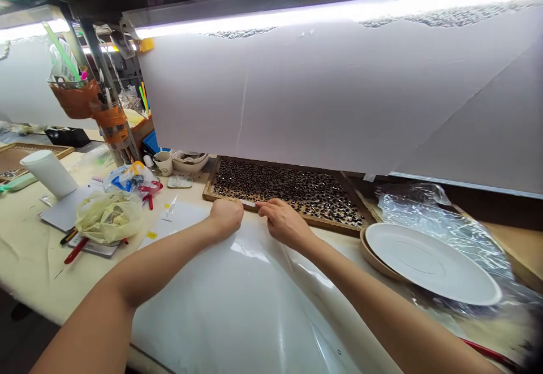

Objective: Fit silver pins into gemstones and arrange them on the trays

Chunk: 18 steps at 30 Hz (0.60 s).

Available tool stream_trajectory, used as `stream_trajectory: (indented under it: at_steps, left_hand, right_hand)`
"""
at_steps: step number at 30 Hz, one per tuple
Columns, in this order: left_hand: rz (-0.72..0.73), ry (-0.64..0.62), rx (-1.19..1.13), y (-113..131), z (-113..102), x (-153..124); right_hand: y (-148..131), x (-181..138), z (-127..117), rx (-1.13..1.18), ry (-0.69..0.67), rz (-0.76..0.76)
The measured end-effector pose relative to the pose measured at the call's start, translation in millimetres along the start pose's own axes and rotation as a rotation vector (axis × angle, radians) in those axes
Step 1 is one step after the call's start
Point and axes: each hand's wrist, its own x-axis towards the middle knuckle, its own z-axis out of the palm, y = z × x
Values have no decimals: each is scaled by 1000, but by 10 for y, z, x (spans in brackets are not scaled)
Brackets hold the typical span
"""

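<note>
The left hand is gripping what looks like a pale strip in a fist; the right hand is pinching its other end. The strip is showing against the tray's near edge, toward its left corner.
</note>
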Motion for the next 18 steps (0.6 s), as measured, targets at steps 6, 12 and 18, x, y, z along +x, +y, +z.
stream_trajectory:
  at_steps: [6, 12, 18]
  left_hand:
    - [19, -67, -398, 120, -186, -272]
    - [7, -203, -929, 170, -612, -673]
    - [-12, 600, -368, -433, -1607, -816]
  right_hand:
    - [-592, -128, -247, -27, 233, -176]
    - [-723, -166, -360, -81, 80, -200]
    - [-544, -601, -420, -44, -81, 68]
